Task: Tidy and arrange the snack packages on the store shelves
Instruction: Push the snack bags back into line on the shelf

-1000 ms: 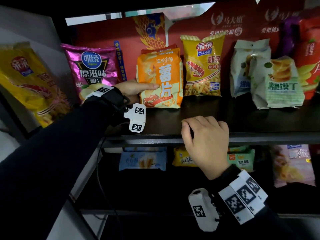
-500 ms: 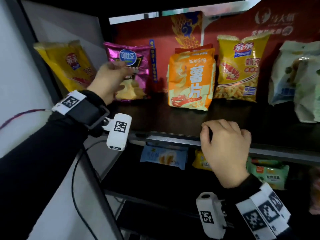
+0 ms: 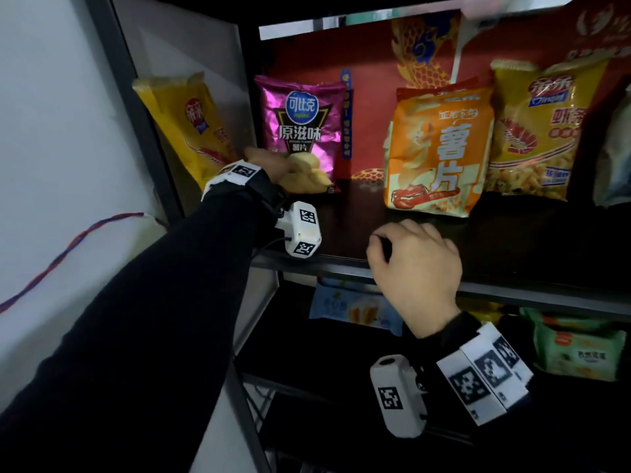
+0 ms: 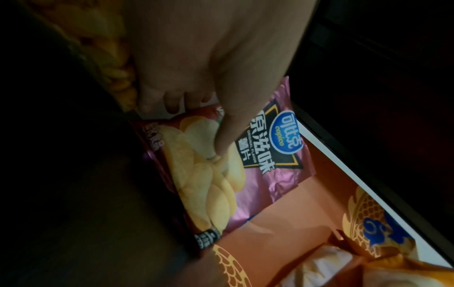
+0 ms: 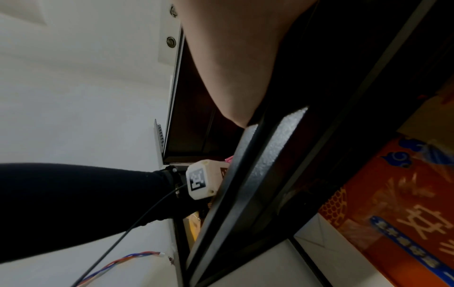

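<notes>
Shelf (image 3: pixel 512 240): bags stood upright along back edge, faces out, I judge for display. Purple bag (image 3: pixel 300 131) near left end, upright. My left hand (image 3: pixel 269 163) pinches its lower left corner, thumb (image 4: pixel 228 134) on front, fingers curled behind, likely squaring it. Right hand (image 3: pixel 415 268) on shelf front edge, fingers curled, holding nothing, bracing.

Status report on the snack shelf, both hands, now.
Left hand grips lower left corner of purple chip bag, thumb on front. Right hand curled on shelf edge, holding no package. Yellow bag leans close on the left.
</notes>
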The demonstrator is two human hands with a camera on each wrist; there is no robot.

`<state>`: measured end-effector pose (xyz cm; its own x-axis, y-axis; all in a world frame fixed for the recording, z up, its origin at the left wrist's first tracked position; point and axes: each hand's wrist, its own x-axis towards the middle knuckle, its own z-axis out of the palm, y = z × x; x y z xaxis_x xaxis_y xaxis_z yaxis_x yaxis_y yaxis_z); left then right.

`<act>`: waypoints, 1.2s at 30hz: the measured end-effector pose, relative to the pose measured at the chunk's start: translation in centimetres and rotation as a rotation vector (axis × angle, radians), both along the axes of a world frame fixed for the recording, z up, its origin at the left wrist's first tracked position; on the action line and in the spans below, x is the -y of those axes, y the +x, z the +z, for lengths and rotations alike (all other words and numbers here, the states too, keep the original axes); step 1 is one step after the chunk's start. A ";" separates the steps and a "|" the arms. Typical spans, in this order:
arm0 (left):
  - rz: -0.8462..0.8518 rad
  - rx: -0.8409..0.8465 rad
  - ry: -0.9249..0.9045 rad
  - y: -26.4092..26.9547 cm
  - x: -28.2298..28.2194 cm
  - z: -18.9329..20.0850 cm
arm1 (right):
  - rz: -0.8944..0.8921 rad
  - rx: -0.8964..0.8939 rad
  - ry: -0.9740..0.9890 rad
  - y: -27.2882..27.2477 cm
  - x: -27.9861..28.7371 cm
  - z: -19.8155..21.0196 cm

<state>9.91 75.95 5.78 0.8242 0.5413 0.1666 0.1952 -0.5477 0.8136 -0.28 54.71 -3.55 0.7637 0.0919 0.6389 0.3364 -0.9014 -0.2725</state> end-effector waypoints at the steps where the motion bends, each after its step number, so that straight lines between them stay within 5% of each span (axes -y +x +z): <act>1: -0.021 -0.046 0.093 0.0 -0.1 -0.2 | 0.000 0.008 0.002 0.0 0.0 -0.1; 3: -0.071 -0.109 0.227 0.2 -0.4 -0.4 | 0.004 0.026 0.008 0.0 0.0 -0.3; 8: -0.210 -0.126 0.218 -0.8 -0.6 0.3 | 0.002 0.041 -0.023 -0.2 0.0 -0.3; 13: -0.315 0.109 -0.007 -4.8 -0.1 -0.2 | 0.067 -0.111 0.038 0.3 0.2 0.7; 18: -0.478 0.304 -0.364 -10.5 0.4 -2.4 | 0.488 -0.446 0.718 1.0 -1.4 3.5; 20: -0.570 0.304 -0.471 -11.8 0.5 -3.0 | 0.609 -0.481 0.849 1.4 -1.8 4.2; 25: -0.745 0.314 -0.644 -12.9 -0.1 -3.8 | 0.725 -0.590 0.908 1.5 -1.2 4.3; 30: -0.629 0.497 -0.818 -12.2 0.5 -3.5 | 0.749 -0.628 0.808 1.2 -0.6 4.2; 36: -0.649 0.527 -0.949 -11.5 2.1 -3.2 | 0.769 -0.617 0.954 1.1 0.5 5.2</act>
<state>-1.59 73.85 2.54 0.9343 0.1495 0.3237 -0.3564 0.4193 0.8350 0.78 54.25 1.64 0.9013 0.3381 0.2710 0.2610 0.0755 -0.9624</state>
